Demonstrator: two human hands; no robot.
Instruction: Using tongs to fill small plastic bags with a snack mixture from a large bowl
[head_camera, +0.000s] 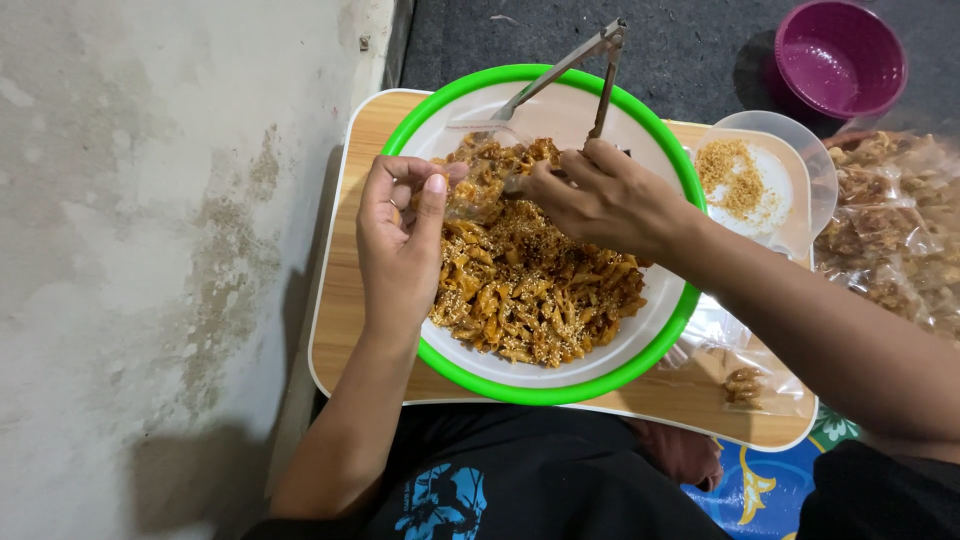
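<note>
Head view: wooden lap tray, rounded edge near stained wall at left; little free board around green-rimmed white bowl, which fills tray. Left hand curled, pinching mouth of clear plastic bag over bowl. Right hand closed on metal tongs, tips down in sesame-coated fried snack. Clear container with crumbs at right; filled snack bags beyond; purple bowl on dark floor.
</note>
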